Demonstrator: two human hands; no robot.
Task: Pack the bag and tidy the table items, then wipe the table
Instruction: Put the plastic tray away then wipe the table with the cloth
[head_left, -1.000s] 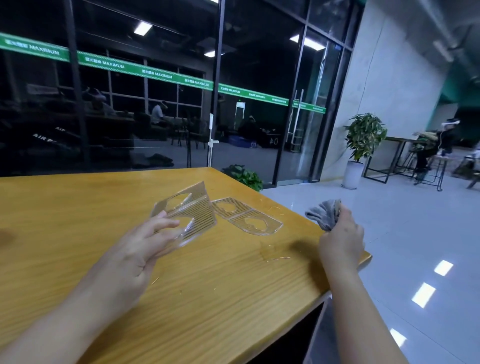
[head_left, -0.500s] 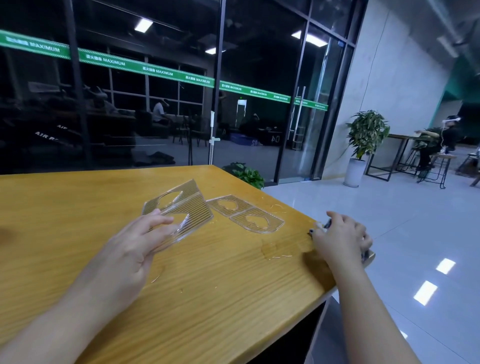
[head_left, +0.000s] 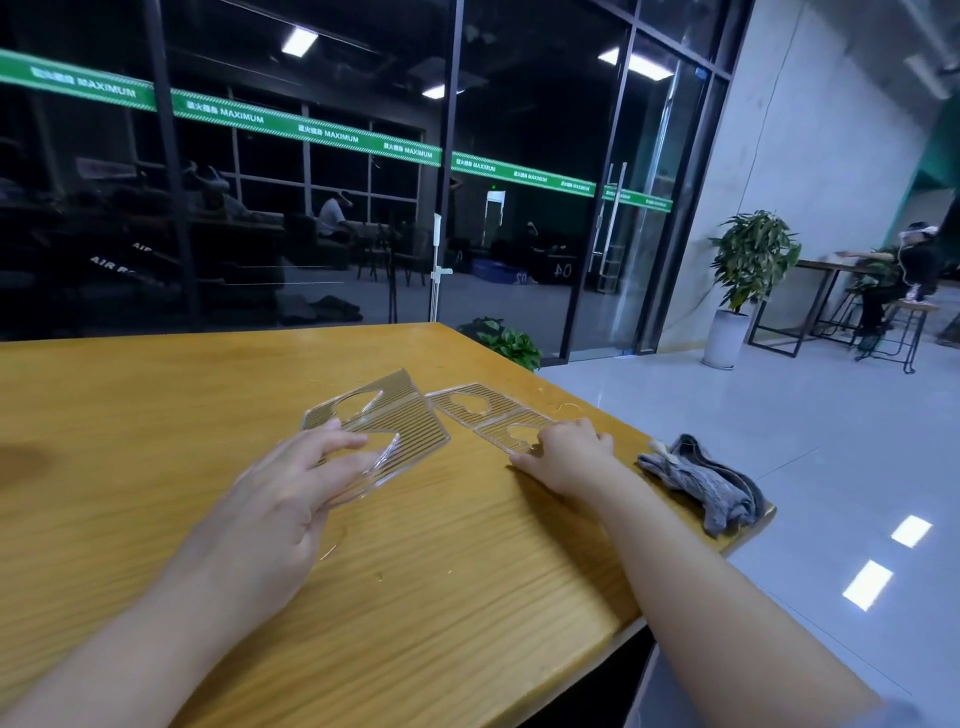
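Observation:
My left hand (head_left: 291, 499) holds a stack of clear striped plates (head_left: 400, 415) with heart-shaped cutouts, tilted a little above the wooden table (head_left: 156, 415). Two more clear plates lie flat side by side to the right, a far one (head_left: 462, 402) and a near one (head_left: 511, 428). My right hand (head_left: 566, 454) has its fingers curled onto the near plate's front edge. A crumpled grey cloth (head_left: 701, 480) lies at the table's right edge, apart from both hands.
Small water streaks (head_left: 332, 545) mark the wood near my left hand. The table's right edge drops to a glossy floor. A glass wall stands behind the table, with a low plant (head_left: 506, 340), a potted plant (head_left: 753, 260) and a seated person (head_left: 914, 265) beyond.
My right hand laid the grey cloth down at the table's right edge, let go and moved left onto the near clear plate. My left hand kept its stack, lowered slightly.

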